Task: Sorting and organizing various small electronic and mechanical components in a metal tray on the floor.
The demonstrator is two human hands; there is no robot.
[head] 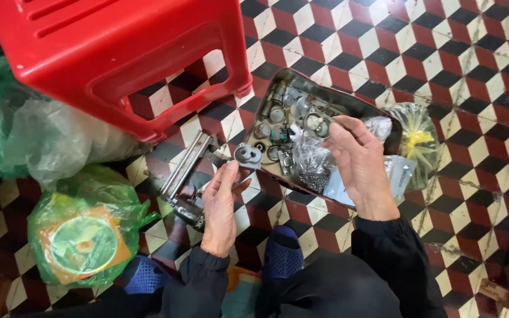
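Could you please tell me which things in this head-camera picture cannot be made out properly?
- Head view: small parts in the metal tin are jumbled and too small to identify singly.
- Part in the right hand: largely covered by its fingers.
- Tool on the floor: lower end hidden behind the left hand.
- Red plastic stool: cut off by the top edge.
- Contents of the green bag: blurred by the plastic.

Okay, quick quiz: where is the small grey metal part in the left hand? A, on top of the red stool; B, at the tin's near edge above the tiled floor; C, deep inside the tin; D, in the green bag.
B: the left hand pinches the grey metal part beside the metal tin's edge, over the checkered floor.
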